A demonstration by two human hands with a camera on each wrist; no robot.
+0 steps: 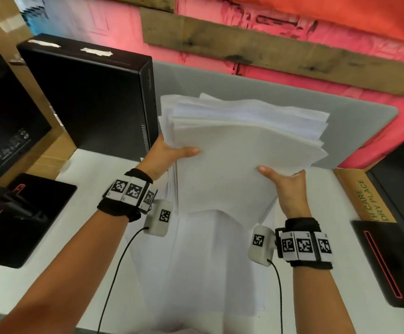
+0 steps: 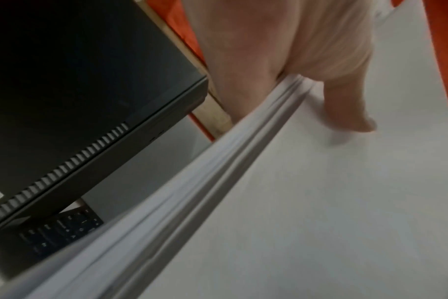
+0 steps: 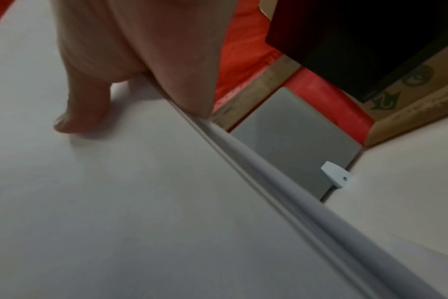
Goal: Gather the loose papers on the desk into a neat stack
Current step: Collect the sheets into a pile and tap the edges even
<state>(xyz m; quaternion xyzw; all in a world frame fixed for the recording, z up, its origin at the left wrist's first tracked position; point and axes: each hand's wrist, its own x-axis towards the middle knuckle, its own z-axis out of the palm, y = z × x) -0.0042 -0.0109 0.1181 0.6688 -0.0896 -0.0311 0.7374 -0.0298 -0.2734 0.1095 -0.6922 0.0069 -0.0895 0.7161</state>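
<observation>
both hands clasp a bundle of white papers (image 1: 239, 153), tilted above the tabletop (image 1: 316, 273): the left hand (image 1: 164, 156) grips its edge at 9 o'clock, thumb pressed on the top sheet, while the right hand (image 1: 286, 189) grips the edge at 4 o'clock the same way. the sheets fan unevenly at 12 o'clock. more paper (image 1: 208, 261) lies flat on the tabletop under the wrists. a black computer case (image 1: 87, 100) stands at 10 o'clock, a cardboard box (image 1: 364, 196) at 3 o'clock.
</observation>
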